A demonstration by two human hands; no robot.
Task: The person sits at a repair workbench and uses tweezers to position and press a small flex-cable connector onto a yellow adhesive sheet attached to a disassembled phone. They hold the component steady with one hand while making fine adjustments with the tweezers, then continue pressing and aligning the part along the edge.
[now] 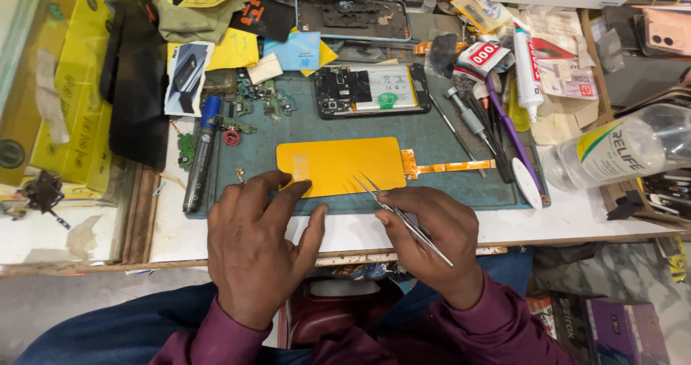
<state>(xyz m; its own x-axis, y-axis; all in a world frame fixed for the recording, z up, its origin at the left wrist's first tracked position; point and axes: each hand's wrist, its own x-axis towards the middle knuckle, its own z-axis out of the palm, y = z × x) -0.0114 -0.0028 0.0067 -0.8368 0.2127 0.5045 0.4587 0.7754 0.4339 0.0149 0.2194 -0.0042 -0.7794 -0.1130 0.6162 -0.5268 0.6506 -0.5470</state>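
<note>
I am pressing my flat, open left hand [253, 246] on the yellow panel [340, 165] at frame centre, while my right hand [432, 239] is pinching tweezers [399, 217] at its lower right edge.

We see two bare hands, the left hand [252, 246] and the right hand [432, 239], with no gloves, rings or watch on either. Both wrists come out of long sleeves [497, 329] in a dark maroon, plum-like cloth, plain and without pattern, the cuffs sitting close at the wrist and creasing softly. Below the sleeves we make out dark blue trousers [108, 329] over both legs, the fabric smooth and unmarked.
</note>
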